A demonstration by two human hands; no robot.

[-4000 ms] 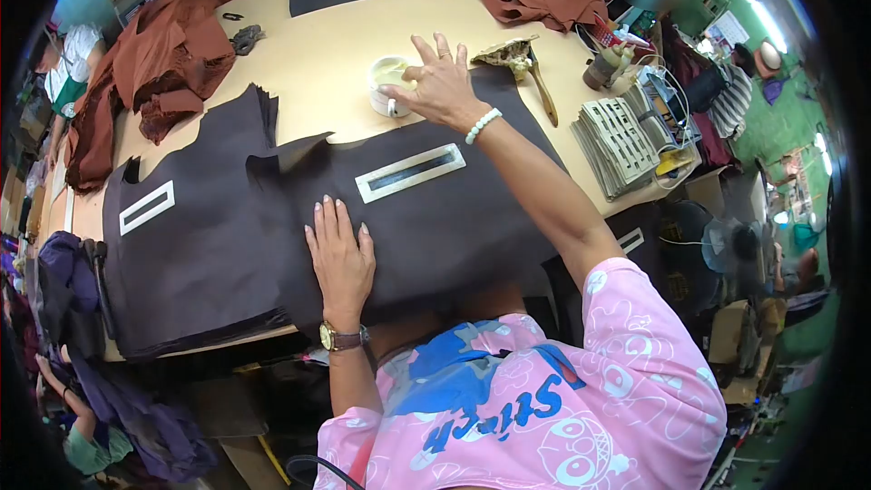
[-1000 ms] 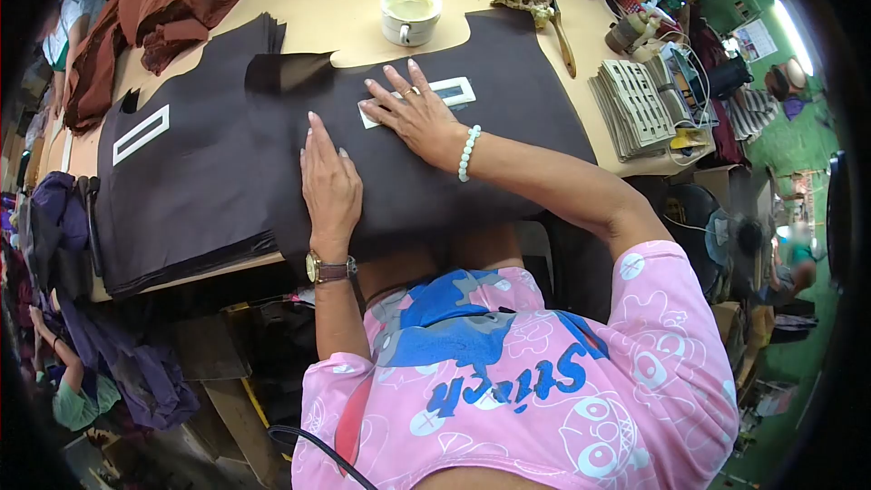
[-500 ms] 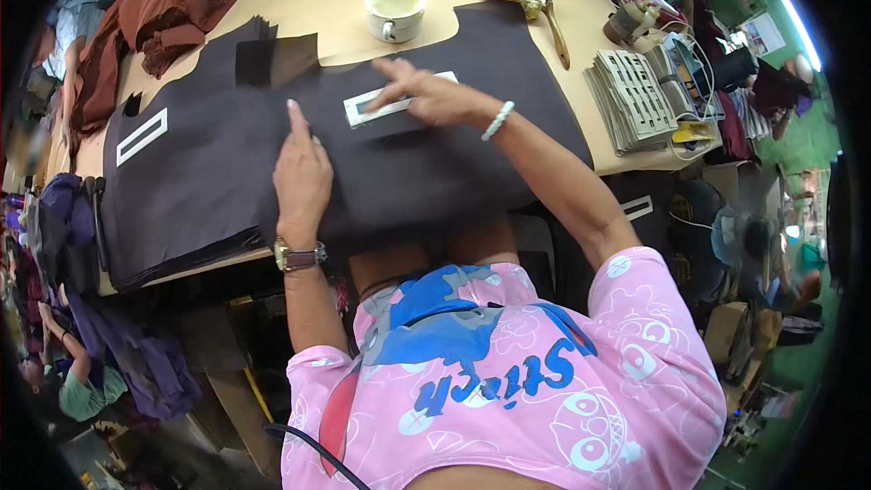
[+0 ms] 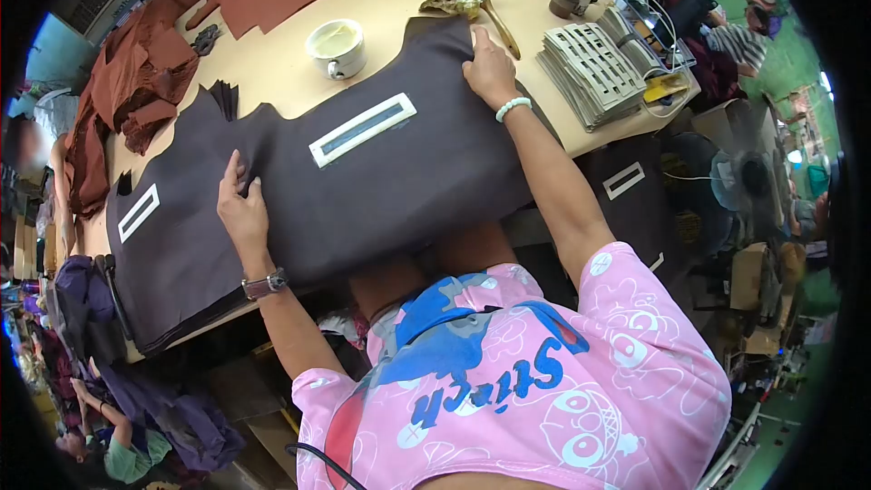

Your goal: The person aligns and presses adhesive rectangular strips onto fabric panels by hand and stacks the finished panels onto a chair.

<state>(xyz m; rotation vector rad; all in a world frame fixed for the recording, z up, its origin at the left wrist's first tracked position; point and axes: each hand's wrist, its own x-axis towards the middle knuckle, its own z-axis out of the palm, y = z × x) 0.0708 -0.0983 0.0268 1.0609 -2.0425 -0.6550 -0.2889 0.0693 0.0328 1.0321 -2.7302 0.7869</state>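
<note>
A dark brown fabric panel (image 4: 408,181) lies on top of a stack of similar dark pieces. It bears a long white rectangular frame (image 4: 322,153) around a narrow dark slot. My left hand (image 4: 243,220) rests at the panel's left side, fingers stretched and apart, next to a fold in the cloth. At the upper right edge is my right hand (image 4: 492,74), its thumb on the cloth and its fingers over the edge, seemingly gripping it. Farther left on the stack, a second white frame (image 4: 139,213) marks another dark piece.
On the table (image 4: 272,73) stand a white mug (image 4: 337,53) with pale contents and a brush (image 4: 501,29) by a crusted scrap. Slotted cards (image 4: 594,73) are stacked at the right. Rust-coloured fabric (image 4: 150,73) covers the far left. Other people are at the left.
My right hand has moved from the white frame to the panel's upper right edge. My left hand stays at the panel's left side. The whole view has shifted.
</note>
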